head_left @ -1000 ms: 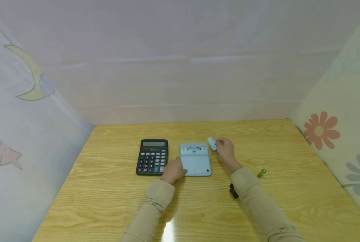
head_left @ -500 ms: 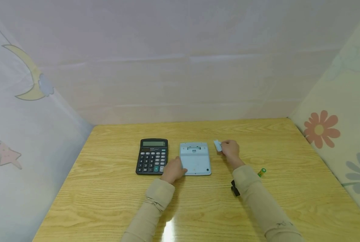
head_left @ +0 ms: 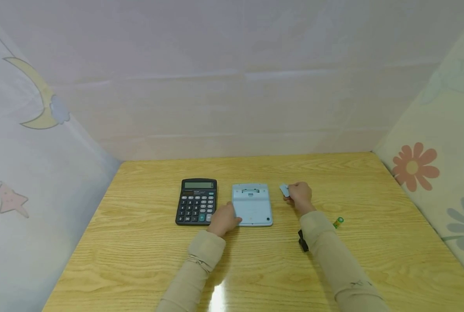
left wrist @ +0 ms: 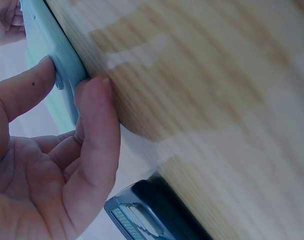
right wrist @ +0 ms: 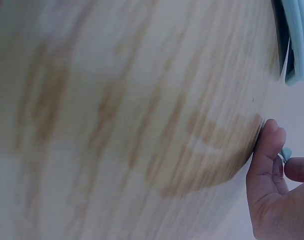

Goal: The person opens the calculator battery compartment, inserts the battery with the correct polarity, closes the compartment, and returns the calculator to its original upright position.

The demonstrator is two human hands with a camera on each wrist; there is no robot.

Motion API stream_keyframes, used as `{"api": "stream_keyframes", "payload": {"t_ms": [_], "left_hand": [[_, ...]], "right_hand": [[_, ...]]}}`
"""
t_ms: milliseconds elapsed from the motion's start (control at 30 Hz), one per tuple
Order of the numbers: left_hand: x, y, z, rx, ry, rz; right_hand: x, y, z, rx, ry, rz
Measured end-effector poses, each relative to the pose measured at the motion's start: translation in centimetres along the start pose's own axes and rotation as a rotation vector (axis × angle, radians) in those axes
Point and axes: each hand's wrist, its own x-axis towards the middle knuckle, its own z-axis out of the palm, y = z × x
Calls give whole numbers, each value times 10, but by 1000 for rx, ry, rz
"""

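Observation:
A light-blue calculator [head_left: 252, 210] lies face down on the wooden table, its battery compartment [head_left: 250, 191] uncovered near the far edge. My left hand [head_left: 223, 220] holds it by the left side; in the left wrist view the thumb [left wrist: 39, 82] presses on its back while fingers meet the edge. To the right of it, my right hand [head_left: 300, 197] pinches a small light-blue battery cover [head_left: 284, 190], low over or on the table. In the right wrist view only a bit of the cover [right wrist: 286, 152] shows between thumb and fingers.
A black calculator [head_left: 197, 201] lies face up left of the light-blue one, close to my left hand. A green battery [head_left: 338, 222] is at the right. Partly hidden by the right sleeve is a small black object [head_left: 303, 242]. Fabric walls stand behind the table [head_left: 255, 268].
My right hand has carried the battery cover rightward and slightly nearer, away from the light-blue calculator, and it has turned. The left hand keeps its hold in the same place.

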Motion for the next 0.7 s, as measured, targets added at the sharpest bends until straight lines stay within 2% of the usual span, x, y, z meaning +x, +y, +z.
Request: {"api": "stream_keyframes", "payload": {"t_ms": [167,700], "left_hand": [[0,0,1,-2,4,-1],[-3,-1,0,-6,6,5]], "right_hand": [[-2,0,-2,-1,0,-5],[-14,0,-5,-119,-2,-132]]}}
